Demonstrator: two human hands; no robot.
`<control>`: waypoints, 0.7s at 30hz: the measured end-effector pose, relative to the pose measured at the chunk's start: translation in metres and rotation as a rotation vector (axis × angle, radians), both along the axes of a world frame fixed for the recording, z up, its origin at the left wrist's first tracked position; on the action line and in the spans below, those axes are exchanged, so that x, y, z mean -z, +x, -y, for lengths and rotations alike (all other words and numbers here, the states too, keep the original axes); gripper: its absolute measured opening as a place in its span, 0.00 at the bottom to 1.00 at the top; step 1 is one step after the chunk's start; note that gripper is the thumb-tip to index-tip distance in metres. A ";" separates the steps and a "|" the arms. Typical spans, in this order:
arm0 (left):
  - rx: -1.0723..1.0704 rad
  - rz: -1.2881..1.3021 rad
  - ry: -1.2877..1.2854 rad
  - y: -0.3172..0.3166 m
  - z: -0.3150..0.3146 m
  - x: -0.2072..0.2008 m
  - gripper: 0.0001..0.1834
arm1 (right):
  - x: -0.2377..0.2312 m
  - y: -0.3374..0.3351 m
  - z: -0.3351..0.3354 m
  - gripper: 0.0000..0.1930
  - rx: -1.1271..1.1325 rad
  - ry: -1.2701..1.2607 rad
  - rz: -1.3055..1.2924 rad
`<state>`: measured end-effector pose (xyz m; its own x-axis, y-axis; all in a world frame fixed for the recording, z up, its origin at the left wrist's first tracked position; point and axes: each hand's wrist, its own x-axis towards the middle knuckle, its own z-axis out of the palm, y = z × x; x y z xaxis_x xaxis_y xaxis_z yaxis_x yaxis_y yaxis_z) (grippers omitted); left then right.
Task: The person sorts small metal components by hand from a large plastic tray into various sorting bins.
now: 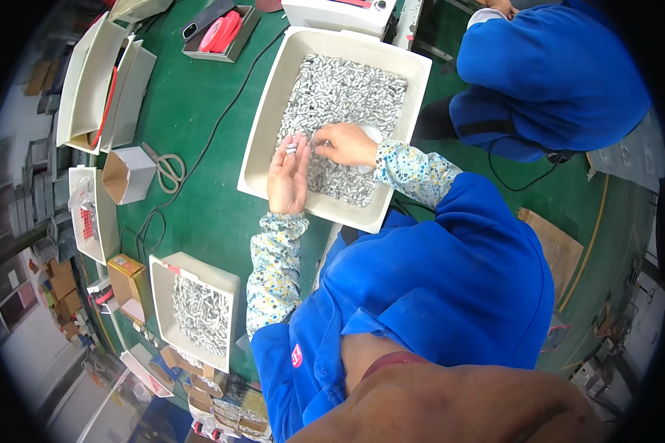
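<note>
A large cream bin [255,166] holds a heap of small silvery metal cylinders [347,88]. Over its near left part is my left hand [287,181], palm up, with one or more small metal cylinders [291,148] resting on its fingers. Close beside those fingertips, my right hand [349,145] is closed with its thumb and fingers drawn together; what they hold, if anything, is too small to make out. A white rounded object [371,133], partly hidden behind my right hand, lies among the cylinders.
A second cream bin [233,295] of similar cylinders stands lower left on the green table [199,229]. Scissors [168,168], an open carton [129,176] and a black cable [213,131] lie left. A grey tray [233,50] is farther back. A person in blue [547,74] is at right.
</note>
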<state>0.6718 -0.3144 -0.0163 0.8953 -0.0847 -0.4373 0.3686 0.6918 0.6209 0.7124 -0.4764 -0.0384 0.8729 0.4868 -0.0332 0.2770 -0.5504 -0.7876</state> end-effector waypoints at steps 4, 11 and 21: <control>0.031 -0.011 0.038 -0.018 -0.002 0.007 0.17 | 0.007 0.000 -0.002 0.10 -0.026 -0.019 0.018; 0.013 -0.090 -0.013 -0.046 -0.011 0.005 0.13 | 0.001 -0.004 -0.002 0.08 -0.137 -0.104 -0.041; -0.062 -0.078 0.031 -0.096 -0.028 -0.007 0.13 | -0.009 0.014 0.017 0.09 -0.261 -0.299 -0.046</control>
